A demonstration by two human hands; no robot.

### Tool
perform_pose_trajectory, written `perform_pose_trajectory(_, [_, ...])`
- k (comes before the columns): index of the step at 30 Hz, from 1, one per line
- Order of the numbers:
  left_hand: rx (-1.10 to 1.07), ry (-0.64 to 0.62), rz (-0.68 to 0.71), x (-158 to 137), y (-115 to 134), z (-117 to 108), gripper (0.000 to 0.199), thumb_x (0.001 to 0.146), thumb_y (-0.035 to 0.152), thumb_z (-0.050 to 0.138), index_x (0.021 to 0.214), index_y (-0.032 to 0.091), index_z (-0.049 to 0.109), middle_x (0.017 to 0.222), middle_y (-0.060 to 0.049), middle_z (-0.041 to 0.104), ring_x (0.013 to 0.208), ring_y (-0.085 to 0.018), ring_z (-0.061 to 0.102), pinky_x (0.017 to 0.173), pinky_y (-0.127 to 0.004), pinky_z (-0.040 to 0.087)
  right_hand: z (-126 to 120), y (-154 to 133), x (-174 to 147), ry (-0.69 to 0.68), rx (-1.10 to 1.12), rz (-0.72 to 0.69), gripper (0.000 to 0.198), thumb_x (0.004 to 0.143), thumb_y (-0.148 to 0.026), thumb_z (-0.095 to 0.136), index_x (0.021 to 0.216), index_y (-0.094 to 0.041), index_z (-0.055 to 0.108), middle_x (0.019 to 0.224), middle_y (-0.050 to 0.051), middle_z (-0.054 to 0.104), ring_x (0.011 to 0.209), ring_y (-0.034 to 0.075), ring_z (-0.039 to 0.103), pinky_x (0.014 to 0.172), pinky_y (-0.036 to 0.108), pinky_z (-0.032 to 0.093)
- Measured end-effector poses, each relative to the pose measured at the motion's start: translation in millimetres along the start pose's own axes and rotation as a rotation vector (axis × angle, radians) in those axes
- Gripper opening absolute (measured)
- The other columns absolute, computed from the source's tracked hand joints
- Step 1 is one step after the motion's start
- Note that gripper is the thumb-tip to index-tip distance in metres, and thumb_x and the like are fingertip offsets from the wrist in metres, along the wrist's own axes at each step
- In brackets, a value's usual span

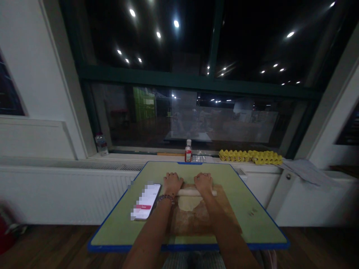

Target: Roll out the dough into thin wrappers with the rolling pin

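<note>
A pale rolling pin [188, 192] lies crosswise over a flat, roundish sheet of dough [189, 203]. Its left part is under my left hand [172, 184], whose fingers curl forward over it. Toward the other end, my right hand [203, 183] presses on the pin with its fingers bent the same way; the right tip sticks out past that wrist. Beneath the dough is a brown board [224, 209] that looks dusted with flour. A beaded bracelet circles my left wrist. My forearms hide parts of the board.
The green table [252, 224] has a blue rim. On its left lies a lit smartphone [146, 201]. Along the windowsill stand a small red-labelled bottle [188, 151], a clear bottle [101, 144], yellow egg cartons [251, 157] and papers [308, 172]. A white radiator [64, 194] is behind the table.
</note>
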State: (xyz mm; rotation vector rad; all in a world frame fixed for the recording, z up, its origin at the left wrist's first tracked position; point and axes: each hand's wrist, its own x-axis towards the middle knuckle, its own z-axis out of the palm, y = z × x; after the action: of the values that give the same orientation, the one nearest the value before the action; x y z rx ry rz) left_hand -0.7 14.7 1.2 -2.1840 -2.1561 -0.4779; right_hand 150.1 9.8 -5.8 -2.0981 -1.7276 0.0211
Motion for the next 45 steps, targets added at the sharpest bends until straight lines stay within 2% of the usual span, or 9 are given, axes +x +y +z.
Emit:
perform_pose_trajectory(4, [-0.010,-0.049,-0.009,2,0,-2,0.037,0.087,0.037,0.043,0.103,0.015,0.069,0.120,-0.016,0.066,0.120,-0.031,0.052,0.094,-0.039,0.040,6,1,5,-0.082,-0.033,0.004,0.038,0.090,-0.035,0.044,0.108,-0.013,0.069,0.117,0.017,0.067,0.120,0.032,0.050,0.092,0.039,0.037])
perform_pose_trajectory(11, [-0.044,-0.073,-0.015,6,-1,0,0.037,0.086,0.037,0.045,0.101,0.015,0.071,0.120,-0.014,0.066,0.119,-0.030,0.052,0.094,-0.038,0.040,5,0,15,-0.068,-0.018,-0.023,0.036,0.092,-0.031,0.042,0.109,-0.017,0.070,0.114,0.015,0.069,0.118,0.028,0.055,0.090,0.036,0.041])
perform_pose_trajectory(17, [-0.038,-0.089,0.012,7,-1,1,0.039,0.088,0.036,0.042,0.097,0.017,0.075,0.110,-0.013,0.072,0.116,-0.030,0.056,0.094,-0.039,0.041,3,1,11,-0.127,0.011,-0.049,0.035,0.092,-0.031,0.043,0.098,-0.017,0.075,0.103,0.012,0.074,0.096,0.021,0.068,0.078,0.026,0.045])
perform_pose_trajectory(22, [-0.027,-0.108,0.009,5,-1,-3,0.040,0.091,0.033,0.040,0.095,0.017,0.076,0.105,-0.013,0.074,0.105,-0.027,0.064,0.091,-0.037,0.042,2,1,11,-0.087,0.005,-0.016,0.041,0.094,-0.032,0.039,0.103,-0.014,0.075,0.106,0.016,0.073,0.098,0.022,0.069,0.079,0.026,0.046])
perform_pose_trajectory(32, [-0.007,-0.039,0.045,1,-1,-2,0.040,0.091,0.031,0.040,0.093,0.016,0.077,0.100,-0.014,0.075,0.103,-0.026,0.066,0.089,-0.036,0.044,2,-2,8,-0.061,-0.003,0.017,0.042,0.094,-0.034,0.040,0.101,-0.012,0.075,0.104,0.017,0.073,0.100,0.023,0.069,0.081,0.027,0.047])
perform_pose_trajectory(45, [0.004,-0.046,0.043,-15,0,-3,0.040,0.091,0.032,0.040,0.093,0.016,0.076,0.100,-0.014,0.075,0.101,-0.026,0.067,0.088,-0.035,0.044,-11,-1,-12,-0.094,-0.012,0.023,0.044,0.095,-0.033,0.037,0.105,-0.012,0.074,0.107,0.018,0.072,0.101,0.024,0.068,0.082,0.027,0.047])
